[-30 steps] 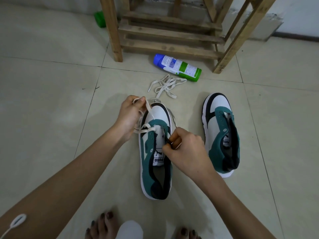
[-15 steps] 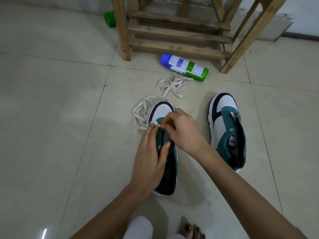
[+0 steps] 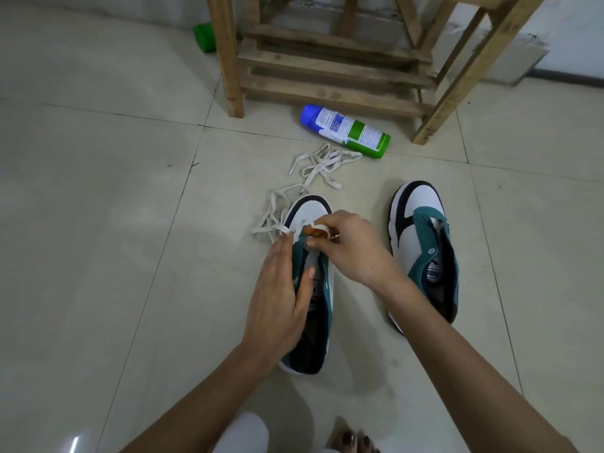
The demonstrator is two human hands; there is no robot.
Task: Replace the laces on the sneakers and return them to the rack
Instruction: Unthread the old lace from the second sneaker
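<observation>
Two green, white and black sneakers stand on the tiled floor. On the left sneaker (image 3: 318, 302) my left hand (image 3: 281, 295) lies flat along the upper with straight fingers, pressing it down. My right hand (image 3: 353, 246) pinches a cream lace (image 3: 271, 220) at the front eyelets of that shoe; the rest of this lace trails in loops off the toe to the left. The right sneaker (image 3: 421, 243) stands apart without a lace. A second loose cream lace (image 3: 322, 166) lies in a tangle beyond the shoes.
A wooden rack (image 3: 330, 63) stands at the back on slanted legs. A blue and green spray can (image 3: 346, 130) lies on its side before it. A green object (image 3: 204, 37) sits behind the rack's left leg. My toes (image 3: 354, 441) show at the bottom edge.
My left hand let go of the lace near the toe and came back to lie flat on the left sneaker. My right hand moved forward to the front eyelets with the lace.
</observation>
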